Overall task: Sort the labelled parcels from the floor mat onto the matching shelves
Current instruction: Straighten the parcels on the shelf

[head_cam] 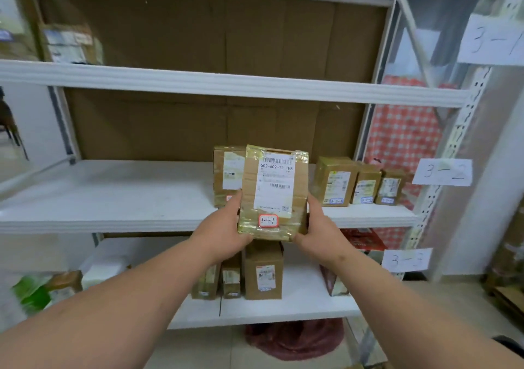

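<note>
I hold a taped brown cardboard parcel [273, 193] upright in front of the white shelf unit. It carries a white shipping label and a small red-edged tag reading 3-1-7. My left hand [224, 227] grips its lower left side and my right hand [319, 229] grips its lower right side. Paper signs on the right post read 3-1 [493, 40], 3-2 [442, 171] and 3-3 [407, 259]. The parcel is level with the 3-2 shelf [113, 195], partly hiding another box [228, 170] standing there.
Three small boxes [360, 183] stand at the right of the 3-2 shelf. Several boxes [262, 272] stand on the 3-3 shelf below. One parcel [69, 44] sits far left on the top shelf. A dark red bag [295, 340] lies on the floor underneath.
</note>
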Demonstrator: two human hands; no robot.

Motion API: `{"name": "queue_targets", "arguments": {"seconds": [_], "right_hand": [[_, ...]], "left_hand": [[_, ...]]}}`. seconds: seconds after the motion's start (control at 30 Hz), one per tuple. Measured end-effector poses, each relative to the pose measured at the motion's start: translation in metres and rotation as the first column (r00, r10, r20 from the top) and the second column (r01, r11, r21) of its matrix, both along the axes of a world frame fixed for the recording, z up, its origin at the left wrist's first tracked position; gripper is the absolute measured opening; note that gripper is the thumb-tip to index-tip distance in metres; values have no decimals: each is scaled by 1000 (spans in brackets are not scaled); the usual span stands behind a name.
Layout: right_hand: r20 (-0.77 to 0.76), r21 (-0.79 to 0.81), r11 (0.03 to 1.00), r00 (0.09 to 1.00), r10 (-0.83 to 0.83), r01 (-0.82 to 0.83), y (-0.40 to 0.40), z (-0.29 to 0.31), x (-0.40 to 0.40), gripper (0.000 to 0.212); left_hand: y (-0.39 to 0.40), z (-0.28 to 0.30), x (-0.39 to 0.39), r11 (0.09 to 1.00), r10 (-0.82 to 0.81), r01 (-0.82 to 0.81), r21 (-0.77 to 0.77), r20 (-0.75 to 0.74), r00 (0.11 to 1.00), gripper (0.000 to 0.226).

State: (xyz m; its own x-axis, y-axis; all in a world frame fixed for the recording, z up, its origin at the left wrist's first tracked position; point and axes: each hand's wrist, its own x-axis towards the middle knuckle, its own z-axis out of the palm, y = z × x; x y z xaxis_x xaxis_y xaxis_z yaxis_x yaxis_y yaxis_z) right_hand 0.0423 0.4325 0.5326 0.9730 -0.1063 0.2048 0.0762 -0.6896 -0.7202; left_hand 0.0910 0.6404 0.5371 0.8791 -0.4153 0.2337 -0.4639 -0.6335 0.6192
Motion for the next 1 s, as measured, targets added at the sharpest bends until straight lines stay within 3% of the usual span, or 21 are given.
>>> {"name": "queue_targets", "arguments": {"seconds": [0.13, 0.27, 0.4, 0.57, 0.73, 1.0], "right_hand": [[45, -36, 999, 998, 41, -39, -4, 24, -3, 83], [88, -65, 996, 994, 68, -63, -8, 41, -11, 83], [158, -43, 993, 981, 112, -107, -11, 51, -18, 79], [212, -52, 994, 972, 102, -92, -9, 58, -19, 83], [226, -56, 995, 970, 90, -80, 3, 63, -17, 92], [228, -73, 996, 971, 74, -58, 52, 72, 0, 101]], "left_hand": [[-4, 22, -8, 996, 76, -78, 37, 64, 995, 91], [-10, 42, -23, 994, 111, -112, -2, 119, 987, 81], [-10, 51, -32, 980, 183, -193, 47, 157, 970, 90], [-10, 64, -41, 976, 207, -217, 32, 201, 958, 73], [2, 70, -43, 961, 251, -270, 57, 227, 941, 92], [49, 82, -33, 961, 262, -277, 21, 260, 929, 94]]}}
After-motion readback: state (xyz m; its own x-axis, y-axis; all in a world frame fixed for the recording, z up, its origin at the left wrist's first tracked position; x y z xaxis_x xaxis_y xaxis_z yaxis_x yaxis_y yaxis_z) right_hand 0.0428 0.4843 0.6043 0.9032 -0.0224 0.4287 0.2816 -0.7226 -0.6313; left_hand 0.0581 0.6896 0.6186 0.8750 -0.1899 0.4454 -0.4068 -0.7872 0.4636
